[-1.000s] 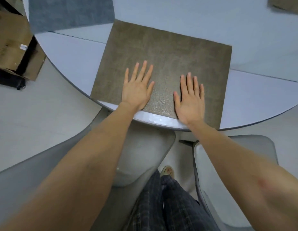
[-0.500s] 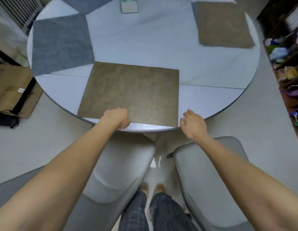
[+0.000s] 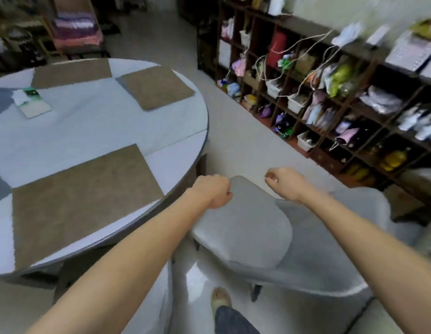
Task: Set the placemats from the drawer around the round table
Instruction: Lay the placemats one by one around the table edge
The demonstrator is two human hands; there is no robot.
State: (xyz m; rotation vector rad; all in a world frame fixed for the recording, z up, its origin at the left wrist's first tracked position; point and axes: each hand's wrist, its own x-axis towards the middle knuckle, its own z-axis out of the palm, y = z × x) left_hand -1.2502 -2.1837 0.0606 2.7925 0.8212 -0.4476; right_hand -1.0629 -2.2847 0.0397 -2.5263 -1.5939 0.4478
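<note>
Your left hand (image 3: 213,190) hangs in the air just past the edge of the round table (image 3: 94,131), its fingers curled loosely inward with nothing in them, and it sits in front of the near corner of a grey chair seat (image 3: 245,225). Your right hand (image 3: 285,183) is off to the side above the same chair, also loosely curled on nothing, with the thumb tip showing toward the left. Neither hand touches a placemat. The nearest brown placemat (image 3: 82,196) lies flat on the table close to its rim, beside your left forearm, one corner pointing toward the chair. A second brown placemat (image 3: 156,90) lies flat on the far right part of the table near the edge, and a third brown placemat (image 3: 71,73) lies at the back, just beside the second. Slivers of a grey placemat (image 3: 0,102) show at the left border of the view; how much of it lies on the table you cannot tell from here. A small white and green packet (image 3: 32,102) rests toward the middle of the table, well apart from the nearest placemat. To your right a dark wooden shelf unit (image 3: 342,97) stands along the wall, its compartments crammed with bags and bundles, blurred. One foot (image 3: 220,298) shows on the pale floor below.
</note>
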